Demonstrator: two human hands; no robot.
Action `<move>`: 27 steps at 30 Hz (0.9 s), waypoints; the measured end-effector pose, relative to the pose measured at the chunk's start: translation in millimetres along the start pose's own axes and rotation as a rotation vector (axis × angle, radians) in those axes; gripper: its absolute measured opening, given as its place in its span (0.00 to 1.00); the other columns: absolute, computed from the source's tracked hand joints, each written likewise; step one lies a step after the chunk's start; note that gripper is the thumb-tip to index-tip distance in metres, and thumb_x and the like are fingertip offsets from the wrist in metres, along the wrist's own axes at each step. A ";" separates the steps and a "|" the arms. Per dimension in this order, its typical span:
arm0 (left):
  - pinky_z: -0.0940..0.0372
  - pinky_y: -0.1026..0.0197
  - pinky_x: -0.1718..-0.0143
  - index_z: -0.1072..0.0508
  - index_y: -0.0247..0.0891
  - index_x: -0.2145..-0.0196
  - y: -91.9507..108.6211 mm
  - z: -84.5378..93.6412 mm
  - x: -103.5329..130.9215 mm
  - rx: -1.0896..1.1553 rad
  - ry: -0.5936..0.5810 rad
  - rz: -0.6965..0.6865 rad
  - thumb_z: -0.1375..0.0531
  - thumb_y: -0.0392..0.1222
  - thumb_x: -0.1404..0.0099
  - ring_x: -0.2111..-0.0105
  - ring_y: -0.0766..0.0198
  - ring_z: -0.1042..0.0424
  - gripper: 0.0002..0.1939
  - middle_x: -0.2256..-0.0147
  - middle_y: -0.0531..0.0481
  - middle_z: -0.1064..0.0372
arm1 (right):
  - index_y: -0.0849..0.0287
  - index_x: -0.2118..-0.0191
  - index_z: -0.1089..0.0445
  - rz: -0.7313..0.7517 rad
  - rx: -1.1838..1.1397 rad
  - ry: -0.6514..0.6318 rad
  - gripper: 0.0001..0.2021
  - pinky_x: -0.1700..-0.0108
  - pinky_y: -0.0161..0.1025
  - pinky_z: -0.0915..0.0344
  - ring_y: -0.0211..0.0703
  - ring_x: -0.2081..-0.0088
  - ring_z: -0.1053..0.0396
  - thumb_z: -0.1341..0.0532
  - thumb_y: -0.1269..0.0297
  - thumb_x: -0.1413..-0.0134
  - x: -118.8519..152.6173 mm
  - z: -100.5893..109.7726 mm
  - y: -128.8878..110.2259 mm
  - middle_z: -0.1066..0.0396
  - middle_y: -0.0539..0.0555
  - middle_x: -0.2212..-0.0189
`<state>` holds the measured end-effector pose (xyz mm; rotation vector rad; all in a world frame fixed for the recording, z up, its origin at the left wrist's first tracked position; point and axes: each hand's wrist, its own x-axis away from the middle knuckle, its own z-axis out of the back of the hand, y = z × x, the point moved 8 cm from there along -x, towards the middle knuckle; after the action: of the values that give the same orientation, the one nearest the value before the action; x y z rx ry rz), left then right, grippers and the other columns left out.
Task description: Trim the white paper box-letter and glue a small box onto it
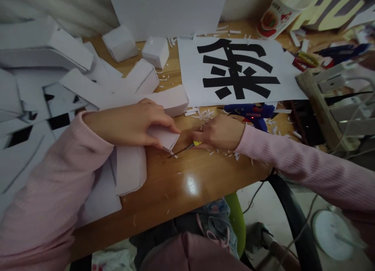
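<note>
My left hand (146,122) grips a small white paper box (164,137) between thumb and fingers, just above the wooden table. To its right, my right hand (218,132) is closed around the yellow handle of a pair of scissors (197,143). The scissors' thin blades point left and reach below the box's lower corner, beside a small white scrap (173,153). Part of the box is hidden behind my left fingers. Another white box piece (131,171) lies under my left wrist.
White box shapes (120,44) crowd the left and back. A printed sheet (187,67) lies behind my hands, with a blue glue gun (249,110) at its front edge. A paper cup (277,18) and a power strip (325,110) are on the right.
</note>
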<state>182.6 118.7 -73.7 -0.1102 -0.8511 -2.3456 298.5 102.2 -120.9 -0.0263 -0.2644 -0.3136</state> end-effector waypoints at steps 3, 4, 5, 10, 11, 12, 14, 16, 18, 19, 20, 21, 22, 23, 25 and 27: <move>0.46 0.53 0.46 0.25 0.45 0.51 -1.1 -1.7 -0.5 -0.012 -0.028 0.020 0.38 0.52 0.41 0.53 0.55 0.31 0.21 0.54 0.55 0.25 | 0.60 0.53 0.31 -0.027 0.001 0.050 0.24 0.74 0.40 0.62 0.41 0.76 0.35 0.58 0.49 0.29 3.8 6.0 0.6 0.26 0.54 0.74; 0.47 0.54 0.46 0.25 0.44 0.50 -0.2 -1.4 -0.3 -0.010 -0.026 0.011 0.38 0.52 0.40 0.54 0.55 0.31 0.21 0.54 0.54 0.25 | 0.59 0.52 0.31 -0.041 0.007 0.045 0.24 0.74 0.40 0.63 0.41 0.76 0.34 0.57 0.49 0.29 3.7 6.6 0.7 0.26 0.54 0.74; 0.47 0.54 0.46 0.25 0.43 0.50 0.7 -1.0 0.1 -0.007 -0.021 0.002 0.38 0.50 0.40 0.54 0.56 0.31 0.21 0.54 0.54 0.25 | 0.59 0.52 0.32 -0.053 0.011 0.032 0.23 0.74 0.40 0.63 0.41 0.76 0.34 0.57 0.49 0.29 3.2 6.7 0.6 0.26 0.54 0.73; 0.45 0.57 0.48 0.25 0.46 0.51 1.7 1.2 1.2 0.003 0.023 -0.045 0.36 0.48 0.41 0.56 0.59 0.29 0.19 0.56 0.55 0.24 | 0.59 0.50 0.31 -0.087 0.004 -0.024 0.23 0.74 0.40 0.63 0.41 0.76 0.34 0.56 0.48 0.29 -2.2 7.3 -0.9 0.25 0.55 0.73; 0.45 0.57 0.48 0.24 0.46 0.51 1.2 1.0 1.1 0.001 0.024 -0.049 0.36 0.48 0.41 0.57 0.59 0.29 0.19 0.56 0.56 0.24 | 0.59 0.49 0.31 -0.090 0.000 -0.036 0.23 0.74 0.40 0.63 0.41 0.76 0.34 0.55 0.48 0.30 -3.3 7.2 -1.1 0.25 0.56 0.73; 0.45 0.57 0.48 0.24 0.46 0.51 1.0 0.9 1.0 -0.001 0.025 -0.054 0.35 0.48 0.41 0.57 0.59 0.29 0.19 0.56 0.56 0.24 | 0.58 0.48 0.31 -0.095 -0.003 -0.049 0.22 0.74 0.40 0.62 0.41 0.75 0.33 0.53 0.48 0.30 -4.4 6.6 -1.1 0.24 0.56 0.72; 0.45 0.58 0.49 0.24 0.46 0.51 1.0 1.0 0.9 -0.005 0.024 -0.057 0.35 0.49 0.41 0.57 0.59 0.29 0.19 0.56 0.56 0.24 | 0.57 0.47 0.31 -0.102 -0.006 -0.072 0.21 0.74 0.39 0.60 0.42 0.75 0.33 0.52 0.48 0.30 -6.3 5.0 -1.1 0.23 0.56 0.71; 0.46 0.58 0.48 0.25 0.46 0.50 2.3 1.0 0.9 -0.008 0.014 -0.060 0.36 0.47 0.40 0.56 0.60 0.29 0.19 0.55 0.55 0.24 | 0.55 0.46 0.31 -0.106 -0.010 -0.067 0.21 0.74 0.39 0.59 0.43 0.74 0.32 0.51 0.48 0.31 -7.9 3.8 -1.5 0.23 0.55 0.71; 0.47 0.58 0.47 0.25 0.44 0.50 3.7 0.6 0.9 -0.013 -0.003 -0.057 0.36 0.45 0.38 0.55 0.60 0.30 0.19 0.54 0.53 0.24 | 0.53 0.45 0.31 -0.109 -0.023 -0.043 0.21 0.74 0.39 0.59 0.43 0.74 0.31 0.50 0.48 0.31 -9.2 2.5 -1.9 0.23 0.54 0.71; 0.47 0.57 0.47 0.25 0.44 0.49 4.4 0.7 0.8 -0.015 -0.008 -0.056 0.36 0.44 0.38 0.54 0.61 0.30 0.19 0.54 0.53 0.24 | 0.53 0.45 0.31 -0.116 -0.030 -0.030 0.21 0.74 0.38 0.58 0.43 0.74 0.31 0.50 0.48 0.32 -9.7 1.8 -1.7 0.23 0.54 0.71; 0.47 0.57 0.47 0.25 0.44 0.50 5.0 1.0 0.8 -0.016 -0.008 -0.057 0.35 0.44 0.39 0.55 0.61 0.30 0.19 0.54 0.53 0.24 | 0.53 0.45 0.30 -0.124 -0.035 -0.018 0.22 0.74 0.38 0.58 0.43 0.74 0.31 0.50 0.47 0.32 -10.0 1.0 -1.5 0.23 0.55 0.72; 0.48 0.57 0.47 0.26 0.44 0.50 5.2 1.1 0.9 -0.019 -0.010 -0.055 0.35 0.44 0.39 0.54 0.60 0.30 0.19 0.54 0.53 0.24 | 0.54 0.46 0.30 -0.130 -0.037 -0.008 0.23 0.74 0.38 0.57 0.44 0.74 0.31 0.50 0.46 0.32 -10.3 0.2 -1.3 0.23 0.55 0.72; 0.48 0.57 0.46 0.26 0.45 0.49 5.4 1.2 0.9 -0.022 -0.012 -0.053 0.35 0.44 0.39 0.54 0.60 0.30 0.19 0.54 0.52 0.24 | 0.54 0.46 0.29 -0.139 -0.040 -0.002 0.23 0.74 0.38 0.57 0.44 0.74 0.31 0.50 0.45 0.33 -10.4 -0.4 -1.0 0.23 0.56 0.72; 0.48 0.58 0.46 0.26 0.44 0.49 5.5 1.4 1.1 -0.027 -0.013 -0.053 0.35 0.44 0.39 0.54 0.61 0.30 0.19 0.53 0.52 0.24 | 0.54 0.46 0.29 -0.146 -0.045 0.002 0.23 0.74 0.37 0.56 0.44 0.74 0.31 0.50 0.45 0.33 -10.5 -0.7 -0.9 0.23 0.56 0.72; 0.47 0.59 0.47 0.26 0.43 0.49 5.9 1.8 1.5 -0.038 -0.017 -0.055 0.36 0.44 0.38 0.54 0.61 0.30 0.19 0.53 0.52 0.24 | 0.52 0.46 0.29 -0.151 -0.068 0.008 0.22 0.74 0.37 0.55 0.44 0.73 0.30 0.48 0.45 0.34 -10.6 0.0 -1.6 0.22 0.55 0.70; 0.46 0.60 0.48 0.26 0.42 0.49 6.2 2.7 1.9 -0.045 -0.021 -0.052 0.37 0.45 0.37 0.54 0.61 0.30 0.19 0.53 0.51 0.24 | 0.49 0.45 0.30 -0.159 -0.100 0.004 0.21 0.74 0.37 0.55 0.44 0.72 0.28 0.48 0.45 0.34 -10.7 1.4 -2.0 0.21 0.54 0.69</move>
<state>184.4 115.7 -67.7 -0.1337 -0.8212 -2.4166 287.7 103.6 -122.4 -0.1038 -0.2474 -0.4849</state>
